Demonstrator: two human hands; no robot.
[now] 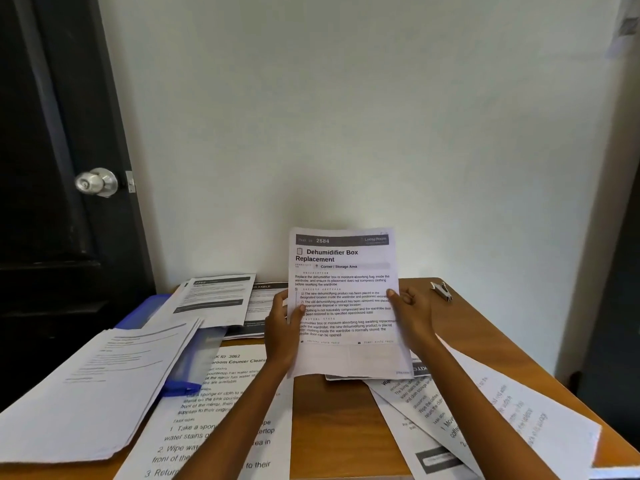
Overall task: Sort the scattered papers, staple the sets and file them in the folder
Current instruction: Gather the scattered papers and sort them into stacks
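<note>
Two hands hold one upright set of papers over the middle of the counter (332, 410), and everything we do next turns on where that set sits against the stapler. Largest first: the wooden counter runs to the wall, and loose sheets (221, 410) cover its left half and near right corner. A blue folder (183, 368) lies along the left edge, mostly buried under a thick white stack (86, 386), so we cannot tell what, if anything, is filed inside it. The held set (343, 299), headed "Dehumidifier Box Replacement", stands with its long axis vertical, its bottom edge resting among the sheets below. Our left hand (282, 327) grips its left edge with the thumb across the print; our right hand (412, 313) pinches the right edge, fingers curled behind. The small metal stapler (441, 291) lies at the far right corner, well apart from the papers, beyond and to the right of the right hand, clearly nearer to that hand. We judge the set is being squared up, and the right hand would reach for the stapler while the left keeps the pages aligned.
</note>
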